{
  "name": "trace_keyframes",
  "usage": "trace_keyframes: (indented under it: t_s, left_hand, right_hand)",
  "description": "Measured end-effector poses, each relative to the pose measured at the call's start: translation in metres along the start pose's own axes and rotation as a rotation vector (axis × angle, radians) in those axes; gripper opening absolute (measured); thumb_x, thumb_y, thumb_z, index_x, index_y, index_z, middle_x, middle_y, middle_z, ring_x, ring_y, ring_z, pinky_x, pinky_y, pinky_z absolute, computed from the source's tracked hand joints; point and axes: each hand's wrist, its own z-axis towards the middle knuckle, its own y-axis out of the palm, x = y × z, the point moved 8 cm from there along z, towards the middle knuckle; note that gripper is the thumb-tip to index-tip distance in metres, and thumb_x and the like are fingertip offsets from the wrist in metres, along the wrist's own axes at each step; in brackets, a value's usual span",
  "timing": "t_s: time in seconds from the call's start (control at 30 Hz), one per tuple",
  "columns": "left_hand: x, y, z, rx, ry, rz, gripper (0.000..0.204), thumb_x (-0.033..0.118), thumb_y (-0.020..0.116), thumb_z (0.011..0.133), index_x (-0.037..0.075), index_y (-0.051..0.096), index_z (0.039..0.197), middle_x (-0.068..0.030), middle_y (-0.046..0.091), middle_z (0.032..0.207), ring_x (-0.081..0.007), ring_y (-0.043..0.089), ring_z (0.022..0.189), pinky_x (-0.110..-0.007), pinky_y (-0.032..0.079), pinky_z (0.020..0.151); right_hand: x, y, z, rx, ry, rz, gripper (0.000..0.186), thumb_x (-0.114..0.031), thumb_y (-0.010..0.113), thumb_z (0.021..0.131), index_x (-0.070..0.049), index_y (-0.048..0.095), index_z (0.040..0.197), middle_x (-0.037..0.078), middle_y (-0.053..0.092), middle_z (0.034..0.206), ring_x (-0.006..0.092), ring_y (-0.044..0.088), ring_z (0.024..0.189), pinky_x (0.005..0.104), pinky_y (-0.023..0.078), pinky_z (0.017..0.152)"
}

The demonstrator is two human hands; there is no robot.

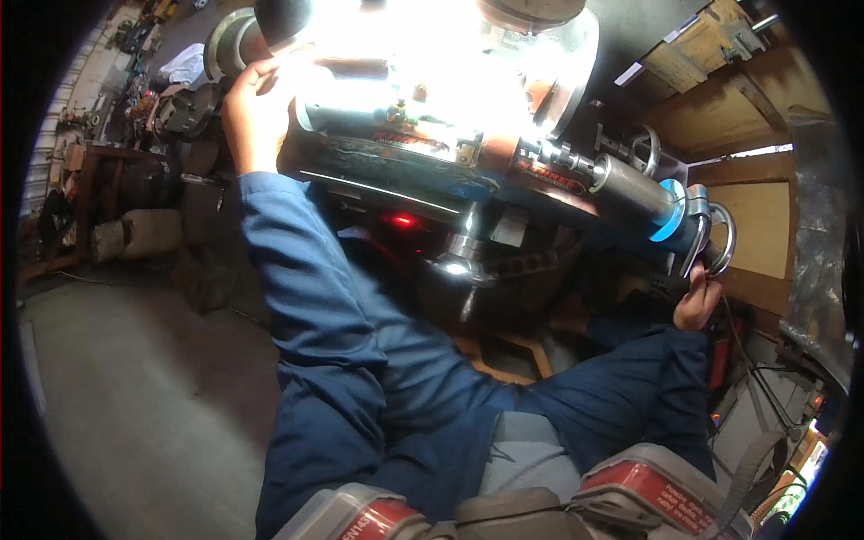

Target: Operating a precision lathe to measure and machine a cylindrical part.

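Note:
A grinding machine spans the upper middle, its top washed out by glare. My left hand is raised at its left end, beside a grey cylinder and a flanged part; the fingers are curled, but glare hides what they hold. My right hand is low at the right end, fingers closed on a metal handle by a chrome handwheel. Just above it is a steel cylinder with a blue ring. A round chrome knob hangs under the machine's middle.
Cluttered metal parts fill the left side. A grey floor lies lower left. Wooden panels and a crumpled metal sheet border the right, with cables below. Cartridges with red labels of worn gear sit at the bottom edge.

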Motion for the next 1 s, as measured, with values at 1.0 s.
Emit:
trace_keyframes:
  t_s: [1.0]
  left_hand:
    - [0.004,0.003,-0.001,-0.013,-0.072,0.008,0.023,-0.003,0.064,0.083,-0.001,0.061,0.105,-0.0106,0.066,0.101,-0.0156,0.062,0.091,-0.027,0.048,0.081]
  right_hand:
    - [0.073,0.05,-0.016,-0.218,-0.47,-0.322,0.04,-0.031,0.058,0.088,0.001,0.057,0.113,0.018,0.059,0.112,0.0345,0.058,0.101,0.0438,0.045,0.089]
